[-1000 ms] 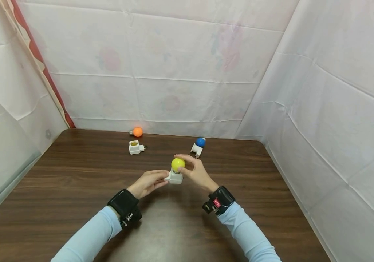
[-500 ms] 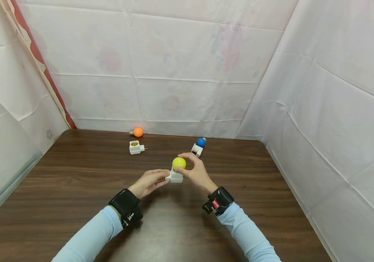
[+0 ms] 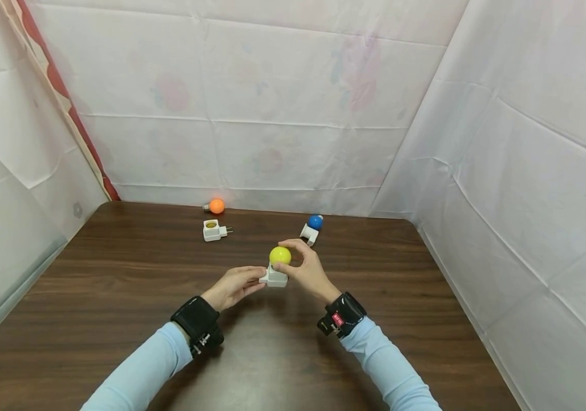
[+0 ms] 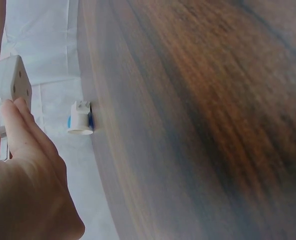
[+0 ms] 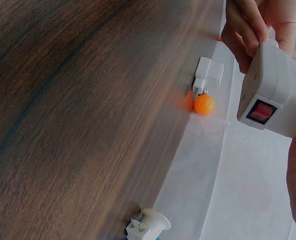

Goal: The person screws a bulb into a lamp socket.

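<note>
My left hand (image 3: 235, 286) pinches the plug end of a white bulb socket (image 3: 275, 278) above the table. A yellow light bulb (image 3: 279, 255) stands upright in the top of that socket. Thumb and fingers of my right hand (image 3: 307, 267) curl round the bulb from the right. In the right wrist view the held socket (image 5: 270, 90) shows a red rocker switch (image 5: 261, 112) on its side. Seen from the left wrist, the fingers (image 4: 25, 127) press against the socket's white body (image 4: 15, 80). The bulb's base is hidden inside the socket.
Toward the back left of the brown table (image 3: 118, 274) lie an orange bulb (image 3: 217, 206) and a second white socket (image 3: 211, 230) with bare prongs. A blue bulb (image 3: 315, 222) in another white socket (image 3: 309, 234) lies beyond my right hand. White cloth (image 3: 267, 142) hangs behind.
My right fingers have shifted slightly on the yellow bulb, and its neck shows less above the socket than a second ago. My left hand keeps its grip in nearly the same place.
</note>
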`<state>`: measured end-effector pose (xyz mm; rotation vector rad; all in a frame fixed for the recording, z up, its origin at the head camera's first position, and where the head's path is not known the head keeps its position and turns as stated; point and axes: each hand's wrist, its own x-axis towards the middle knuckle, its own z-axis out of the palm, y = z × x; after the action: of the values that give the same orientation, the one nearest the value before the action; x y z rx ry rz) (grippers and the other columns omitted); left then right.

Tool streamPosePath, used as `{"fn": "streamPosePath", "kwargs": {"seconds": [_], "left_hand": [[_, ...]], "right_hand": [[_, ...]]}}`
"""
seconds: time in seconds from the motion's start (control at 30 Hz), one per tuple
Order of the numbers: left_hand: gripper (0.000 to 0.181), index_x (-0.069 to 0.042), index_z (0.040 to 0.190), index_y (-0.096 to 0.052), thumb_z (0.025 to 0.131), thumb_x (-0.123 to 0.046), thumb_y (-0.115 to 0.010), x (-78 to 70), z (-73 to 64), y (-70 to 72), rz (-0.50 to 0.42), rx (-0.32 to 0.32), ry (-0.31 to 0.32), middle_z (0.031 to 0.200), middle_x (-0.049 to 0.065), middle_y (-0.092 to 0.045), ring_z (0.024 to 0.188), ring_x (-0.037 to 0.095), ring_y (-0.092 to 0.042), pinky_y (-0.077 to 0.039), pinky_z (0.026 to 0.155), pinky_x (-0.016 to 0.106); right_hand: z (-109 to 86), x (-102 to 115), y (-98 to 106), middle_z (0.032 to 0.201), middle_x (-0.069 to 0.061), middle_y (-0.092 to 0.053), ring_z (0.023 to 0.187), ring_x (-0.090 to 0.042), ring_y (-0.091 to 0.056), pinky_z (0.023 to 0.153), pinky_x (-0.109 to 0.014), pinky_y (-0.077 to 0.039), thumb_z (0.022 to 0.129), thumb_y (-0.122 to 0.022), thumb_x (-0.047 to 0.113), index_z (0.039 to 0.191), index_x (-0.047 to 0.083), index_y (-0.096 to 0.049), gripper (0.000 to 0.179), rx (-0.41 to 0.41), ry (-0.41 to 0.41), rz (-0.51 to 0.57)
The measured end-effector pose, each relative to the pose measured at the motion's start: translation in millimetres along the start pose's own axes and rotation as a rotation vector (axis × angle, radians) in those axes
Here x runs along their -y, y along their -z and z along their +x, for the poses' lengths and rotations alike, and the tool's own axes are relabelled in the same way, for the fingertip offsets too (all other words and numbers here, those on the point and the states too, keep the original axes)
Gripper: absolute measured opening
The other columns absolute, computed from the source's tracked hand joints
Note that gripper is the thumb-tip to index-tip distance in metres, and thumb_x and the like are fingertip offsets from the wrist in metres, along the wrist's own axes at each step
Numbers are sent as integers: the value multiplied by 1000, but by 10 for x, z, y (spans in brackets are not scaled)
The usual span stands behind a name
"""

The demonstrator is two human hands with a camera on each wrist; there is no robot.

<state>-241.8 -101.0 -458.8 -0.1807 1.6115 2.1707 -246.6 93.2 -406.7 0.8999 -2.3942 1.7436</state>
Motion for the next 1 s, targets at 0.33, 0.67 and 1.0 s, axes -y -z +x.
{"fn": "streamPosePath", "kwargs": {"seconds": [0.33, 0.67, 1.0], "left_hand": [[44, 13, 126, -43, 89, -7, -58, -15, -8, 19, -5, 13, 17, 103, 8, -57, 86, 11, -60, -55, 84, 21], [44, 13, 126, -44, 89, -6, -58, 6, -4, 37, -6, 3, 22, 105, 9, -57, 88, 11, -61, -54, 86, 21], [46, 13, 126, -43, 89, -8, -58, 28, 15, 35, -9, 6, 7, 103, 8, -58, 88, 10, -61, -54, 86, 21]], "right_hand": [[-17, 135, 82, 138, -25, -39, 122, -37, -45, 101, -43, -45, 90, -50, -4, 132, -10, -39, 44, 164, 25, 107], [1, 102, 62, 134, -24, -44, 116, -36, -50, 97, -34, -49, 90, -48, -6, 130, -9, -43, 40, 181, -14, 111], [-11, 92, 47, 131, -27, -46, 114, -35, -51, 94, -33, -50, 89, -52, -4, 128, -10, -45, 40, 129, -15, 115]]}}
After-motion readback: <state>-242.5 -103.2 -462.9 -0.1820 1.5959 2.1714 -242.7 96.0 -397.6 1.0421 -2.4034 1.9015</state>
